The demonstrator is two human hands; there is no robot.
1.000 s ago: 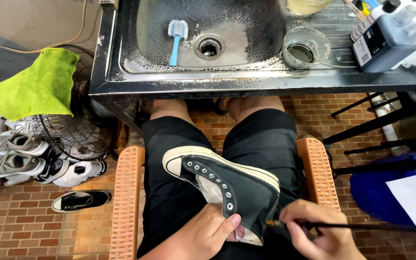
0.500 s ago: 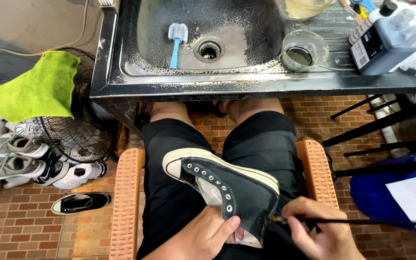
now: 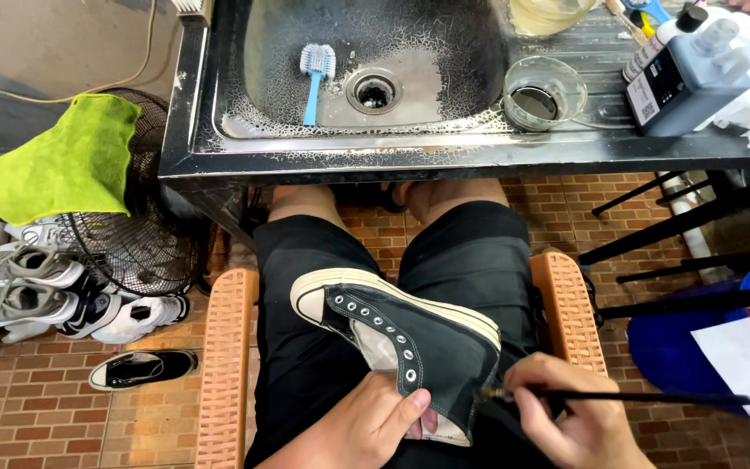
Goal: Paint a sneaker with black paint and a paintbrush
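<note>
Head view, looking down at a seated person's lap. Black high-top sneaker lies on its side across the thighs, white toe cap pointing left, white rubber sole edge uppermost, eyelet row facing the camera. Left hand reaches into the shoe's opening, thumb outside on the canvas, grip closed on the sneaker. Right hand has its grip closed around a thin black-handled paintbrush; the brush tip touches the heel end of the shoe, handle pointing right. Orange woven chair arms flank the legs. Ahead, a dark metal sink holds a blue dish brush near the drain. On the drainboard: a small glass bowl and, beside it, a dark bottle. Left on the brick floor: a fan draped with a green cloth, several loose shoes.
</note>
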